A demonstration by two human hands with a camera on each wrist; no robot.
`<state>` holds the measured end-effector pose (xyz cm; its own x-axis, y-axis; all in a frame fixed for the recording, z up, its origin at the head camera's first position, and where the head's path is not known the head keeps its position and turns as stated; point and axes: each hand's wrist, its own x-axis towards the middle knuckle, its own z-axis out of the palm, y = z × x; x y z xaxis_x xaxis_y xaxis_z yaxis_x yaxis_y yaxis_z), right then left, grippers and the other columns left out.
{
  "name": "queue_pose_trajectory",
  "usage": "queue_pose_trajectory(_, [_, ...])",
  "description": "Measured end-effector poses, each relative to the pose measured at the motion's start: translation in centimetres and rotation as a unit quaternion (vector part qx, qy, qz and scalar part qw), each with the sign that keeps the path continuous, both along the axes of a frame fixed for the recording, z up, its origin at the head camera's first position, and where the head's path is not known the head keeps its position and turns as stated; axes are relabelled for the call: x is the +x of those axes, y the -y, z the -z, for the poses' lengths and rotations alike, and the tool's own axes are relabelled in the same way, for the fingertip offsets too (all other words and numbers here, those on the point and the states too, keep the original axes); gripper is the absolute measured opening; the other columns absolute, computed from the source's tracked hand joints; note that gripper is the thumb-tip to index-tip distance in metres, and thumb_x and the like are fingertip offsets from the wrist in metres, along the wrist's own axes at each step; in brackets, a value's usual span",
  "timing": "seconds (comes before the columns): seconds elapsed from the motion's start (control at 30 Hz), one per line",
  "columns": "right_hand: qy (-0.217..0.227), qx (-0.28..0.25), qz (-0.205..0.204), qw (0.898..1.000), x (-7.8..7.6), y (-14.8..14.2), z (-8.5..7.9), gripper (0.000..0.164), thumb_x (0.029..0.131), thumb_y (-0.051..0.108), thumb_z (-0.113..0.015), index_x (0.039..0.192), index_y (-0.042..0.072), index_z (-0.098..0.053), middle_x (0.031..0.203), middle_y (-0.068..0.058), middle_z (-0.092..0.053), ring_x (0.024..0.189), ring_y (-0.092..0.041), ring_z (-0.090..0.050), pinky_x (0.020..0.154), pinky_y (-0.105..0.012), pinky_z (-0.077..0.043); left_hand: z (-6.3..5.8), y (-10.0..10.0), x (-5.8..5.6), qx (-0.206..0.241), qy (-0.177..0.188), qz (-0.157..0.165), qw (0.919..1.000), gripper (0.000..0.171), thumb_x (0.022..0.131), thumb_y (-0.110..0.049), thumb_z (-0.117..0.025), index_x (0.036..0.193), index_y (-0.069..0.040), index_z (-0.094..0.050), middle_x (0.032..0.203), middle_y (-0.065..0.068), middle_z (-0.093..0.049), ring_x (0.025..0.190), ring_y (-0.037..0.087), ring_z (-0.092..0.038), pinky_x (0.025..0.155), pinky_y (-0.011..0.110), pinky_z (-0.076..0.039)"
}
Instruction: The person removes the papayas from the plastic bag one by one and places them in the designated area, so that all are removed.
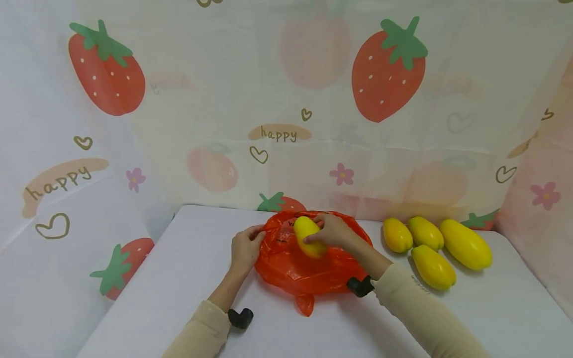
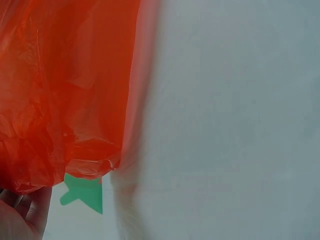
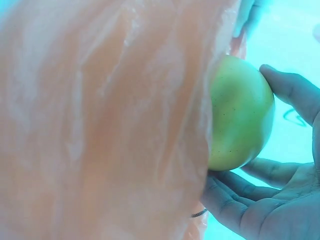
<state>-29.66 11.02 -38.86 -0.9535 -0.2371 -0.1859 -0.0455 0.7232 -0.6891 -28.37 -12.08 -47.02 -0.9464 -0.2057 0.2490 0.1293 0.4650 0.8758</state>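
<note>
A red plastic bag (image 1: 286, 273) lies spread on the table with its mouth open, and black print shows on its inner side. At its left rim my left hand (image 1: 245, 248) pinches the plastic between thumb and fingers; the left wrist view catches only part of that hand (image 2: 25, 215) under the hanging red plastic (image 2: 75, 75). My right hand (image 1: 333, 231) grips a yellow papaya (image 1: 305, 229) over the bag's mouth, tilted. In the right wrist view, thumb and fingers span the papaya (image 3: 240, 115), whose far side is hidden behind the bag's film (image 3: 125, 125).
Several more yellow papayas (image 1: 433, 267) lie grouped on the white table (image 1: 206, 233) to the right of the bag, the largest (image 1: 465, 244) outermost. A strawberry-print cloth (image 1: 224, 99) hangs behind and along both sides. Black wrist devices (image 1: 240, 318) sit at both cuffs.
</note>
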Motion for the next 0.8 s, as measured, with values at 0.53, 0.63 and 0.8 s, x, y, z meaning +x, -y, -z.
queue_pose_trajectory(0.53, [-0.009, 0.002, -0.002, 1.0, 0.2, -1.6, -0.6, 0.068, 0.077, 0.035, -0.082, 0.132, 0.008, -0.053, 0.119, -0.014, -0.063, 0.098, -0.024, -0.061, 0.083, -0.035, -0.059, 0.3, 0.1, -0.1, 0.005, -0.004, 0.005, 1.0, 0.026, 0.096, -0.014, -0.06, 0.119, -0.005, -0.069, 0.112, 0.014, -0.072, 0.096, 0.026, -0.067, 0.09, 0.04, -0.058])
queue_pose_trajectory(0.63, [-0.007, 0.0, -0.004, 1.0, 0.3, -1.8, -0.9, 0.068, 0.077, 0.035, -0.081, 0.132, 0.008, -0.052, 0.121, -0.015, -0.063, 0.1, -0.025, -0.061, 0.084, -0.036, -0.059, 0.3, 0.1, -0.1, 0.005, -0.003, 0.005, 1.0, 0.026, 0.096, -0.013, -0.06, 0.12, -0.005, -0.069, 0.113, 0.014, -0.072, 0.097, 0.026, -0.067, 0.09, 0.04, -0.057])
queue_pose_trajectory(0.8, [-0.012, 0.005, -0.009, 1.0, 0.6, -2.3, -1.3, 0.071, 0.078, 0.034, -0.08, 0.135, 0.007, -0.05, 0.124, -0.017, -0.061, 0.103, -0.027, -0.06, 0.086, -0.038, -0.059, 0.4, 0.1, -0.1, 0.002, 0.002, 0.003, 1.0, 0.026, 0.097, -0.013, -0.06, 0.12, -0.005, -0.069, 0.113, 0.014, -0.072, 0.097, 0.026, -0.067, 0.09, 0.04, -0.057])
